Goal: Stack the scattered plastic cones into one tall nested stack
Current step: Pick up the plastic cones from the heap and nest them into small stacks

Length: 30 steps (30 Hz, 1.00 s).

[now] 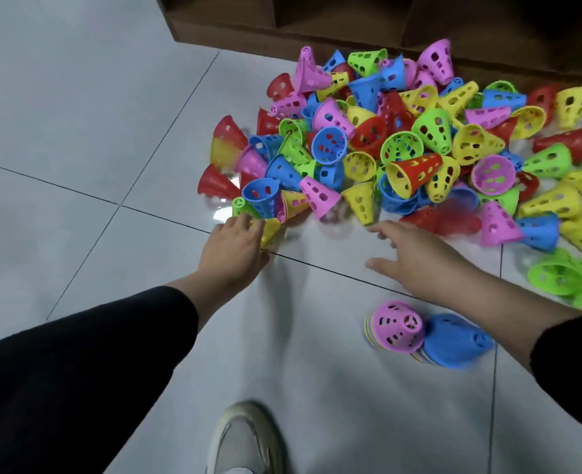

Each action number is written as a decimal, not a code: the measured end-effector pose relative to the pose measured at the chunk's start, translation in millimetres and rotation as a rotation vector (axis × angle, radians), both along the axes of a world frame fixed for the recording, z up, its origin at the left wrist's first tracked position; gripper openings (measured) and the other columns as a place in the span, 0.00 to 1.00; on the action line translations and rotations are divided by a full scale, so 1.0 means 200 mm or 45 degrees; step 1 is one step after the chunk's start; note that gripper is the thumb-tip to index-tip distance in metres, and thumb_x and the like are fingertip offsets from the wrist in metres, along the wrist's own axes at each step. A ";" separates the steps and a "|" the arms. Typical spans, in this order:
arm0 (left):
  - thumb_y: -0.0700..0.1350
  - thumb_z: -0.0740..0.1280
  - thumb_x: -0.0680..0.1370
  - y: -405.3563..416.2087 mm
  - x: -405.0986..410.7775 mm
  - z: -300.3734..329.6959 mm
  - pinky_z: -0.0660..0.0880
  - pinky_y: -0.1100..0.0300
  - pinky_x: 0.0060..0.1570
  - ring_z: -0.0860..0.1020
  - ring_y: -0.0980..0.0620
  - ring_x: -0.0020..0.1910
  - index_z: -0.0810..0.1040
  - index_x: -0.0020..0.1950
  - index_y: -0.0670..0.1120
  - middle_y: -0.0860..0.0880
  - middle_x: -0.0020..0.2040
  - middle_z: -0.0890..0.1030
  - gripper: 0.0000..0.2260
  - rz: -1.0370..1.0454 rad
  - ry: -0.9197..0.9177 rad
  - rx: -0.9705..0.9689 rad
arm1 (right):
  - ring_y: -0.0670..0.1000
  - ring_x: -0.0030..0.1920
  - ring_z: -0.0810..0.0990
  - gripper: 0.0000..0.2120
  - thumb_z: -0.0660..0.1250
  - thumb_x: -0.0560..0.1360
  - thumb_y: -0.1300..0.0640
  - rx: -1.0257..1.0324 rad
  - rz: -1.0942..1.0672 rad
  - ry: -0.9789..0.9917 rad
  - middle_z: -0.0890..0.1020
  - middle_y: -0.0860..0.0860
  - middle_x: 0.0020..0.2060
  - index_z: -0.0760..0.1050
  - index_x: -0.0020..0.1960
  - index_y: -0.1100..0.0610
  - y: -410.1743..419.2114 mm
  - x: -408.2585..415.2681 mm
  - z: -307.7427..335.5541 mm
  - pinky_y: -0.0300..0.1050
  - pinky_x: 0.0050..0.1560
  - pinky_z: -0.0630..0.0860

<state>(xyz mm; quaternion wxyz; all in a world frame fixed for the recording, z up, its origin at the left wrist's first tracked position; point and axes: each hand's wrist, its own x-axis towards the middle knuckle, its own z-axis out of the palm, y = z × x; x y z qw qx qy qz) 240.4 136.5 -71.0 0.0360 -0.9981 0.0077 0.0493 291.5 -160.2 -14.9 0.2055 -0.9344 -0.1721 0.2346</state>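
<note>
Barely begun: two short stacks (pixel 426 333), huge loose pile (pixel 402 142); left hand (pixel 236 246) seemingly grasps a yellow cone (pixel 269 230), right hand (pixel 411 253) spread, empty.

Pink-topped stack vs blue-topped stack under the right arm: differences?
The pink-topped stack lies nearer the left; the blue-topped stack sits right of it, partly under the right forearm. Top colours differ. The pink top's holes show clearly; the blue's are blurred. Both rest on the floor, apart from the pile.

The scene is seen from a single head-worn, wide-angle view, aimed forward and steeply down at the tiled floor (pixel 77 114). The cone pile (pixel 402 148) is framed near, within arm's reach, and a shoe (pixel 245 439) is caught at the bottom edge.
</note>
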 end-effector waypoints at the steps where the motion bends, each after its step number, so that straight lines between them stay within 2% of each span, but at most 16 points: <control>1: 0.57 0.67 0.74 0.01 0.02 -0.01 0.73 0.49 0.51 0.75 0.41 0.55 0.73 0.63 0.47 0.44 0.58 0.77 0.22 -0.014 0.051 0.033 | 0.54 0.63 0.74 0.29 0.71 0.75 0.44 -0.047 0.046 -0.019 0.74 0.51 0.65 0.67 0.72 0.49 0.07 0.05 -0.02 0.48 0.60 0.72; 4: 0.54 0.69 0.74 0.01 0.08 -0.04 0.73 0.51 0.51 0.75 0.42 0.54 0.72 0.64 0.47 0.44 0.57 0.75 0.22 0.027 0.167 0.001 | 0.57 0.61 0.75 0.28 0.70 0.75 0.45 -0.105 0.084 -0.067 0.75 0.54 0.63 0.67 0.71 0.51 0.24 0.18 -0.08 0.50 0.58 0.73; 8: 0.49 0.69 0.75 0.00 0.13 -0.07 0.73 0.50 0.51 0.76 0.42 0.54 0.71 0.65 0.46 0.43 0.56 0.75 0.20 0.045 0.251 -0.021 | 0.57 0.58 0.77 0.31 0.72 0.74 0.49 0.005 0.026 -0.135 0.74 0.53 0.61 0.65 0.74 0.51 0.44 0.29 -0.19 0.51 0.58 0.75; 11: 0.52 0.69 0.75 0.01 0.12 -0.09 0.71 0.52 0.51 0.76 0.43 0.54 0.72 0.63 0.48 0.45 0.56 0.76 0.19 0.014 0.283 0.018 | 0.58 0.57 0.75 0.32 0.71 0.74 0.49 -0.075 0.038 -0.215 0.75 0.53 0.59 0.63 0.75 0.49 0.52 0.34 -0.27 0.53 0.56 0.76; 14: 0.57 0.70 0.73 0.04 0.09 -0.11 0.70 0.52 0.49 0.76 0.43 0.54 0.73 0.62 0.49 0.47 0.55 0.77 0.21 0.117 0.303 -0.061 | 0.60 0.57 0.74 0.29 0.71 0.73 0.46 -0.168 -0.055 -0.290 0.75 0.55 0.57 0.66 0.70 0.53 0.55 0.36 -0.31 0.54 0.53 0.76; 17: 0.61 0.68 0.74 0.07 0.05 -0.13 0.69 0.52 0.47 0.76 0.43 0.52 0.73 0.57 0.49 0.47 0.52 0.79 0.20 0.202 0.300 -0.166 | 0.61 0.58 0.74 0.33 0.74 0.71 0.47 -0.203 -0.140 -0.241 0.73 0.57 0.58 0.64 0.70 0.54 0.56 0.34 -0.34 0.55 0.54 0.76; 19: 0.63 0.65 0.74 0.08 0.03 -0.11 0.67 0.51 0.47 0.76 0.43 0.52 0.73 0.55 0.50 0.49 0.50 0.80 0.19 0.286 0.261 -0.220 | 0.62 0.62 0.72 0.37 0.75 0.70 0.51 -0.190 -0.198 -0.092 0.72 0.58 0.61 0.60 0.73 0.53 0.56 0.33 -0.35 0.55 0.57 0.75; 21: 0.65 0.63 0.74 0.07 0.01 -0.10 0.65 0.50 0.48 0.75 0.44 0.52 0.73 0.54 0.52 0.50 0.49 0.81 0.19 0.359 0.223 -0.274 | 0.62 0.64 0.72 0.36 0.73 0.71 0.53 -0.196 -0.238 0.068 0.72 0.58 0.63 0.60 0.74 0.54 0.55 0.34 -0.36 0.53 0.58 0.75; 24: 0.64 0.65 0.73 0.04 -0.01 -0.07 0.69 0.51 0.48 0.76 0.43 0.51 0.75 0.56 0.51 0.48 0.49 0.82 0.20 0.426 0.181 -0.505 | 0.61 0.62 0.73 0.28 0.71 0.72 0.52 -0.241 -0.198 0.065 0.72 0.59 0.61 0.65 0.68 0.55 0.51 0.32 -0.33 0.51 0.56 0.75; 27: 0.60 0.70 0.73 -0.03 -0.02 0.01 0.72 0.55 0.44 0.78 0.45 0.48 0.75 0.60 0.49 0.48 0.50 0.81 0.21 0.505 0.111 -0.853 | 0.61 0.59 0.75 0.28 0.72 0.70 0.51 -0.159 -0.230 0.018 0.74 0.58 0.59 0.67 0.67 0.55 0.45 0.30 -0.22 0.49 0.53 0.75; 30: 0.59 0.68 0.76 -0.16 -0.03 0.14 0.71 0.55 0.43 0.77 0.48 0.45 0.72 0.60 0.51 0.52 0.47 0.79 0.18 0.548 0.099 -1.143 | 0.59 0.55 0.77 0.27 0.74 0.68 0.51 -0.002 -0.325 -0.105 0.76 0.56 0.57 0.70 0.65 0.55 0.30 0.27 0.00 0.46 0.51 0.73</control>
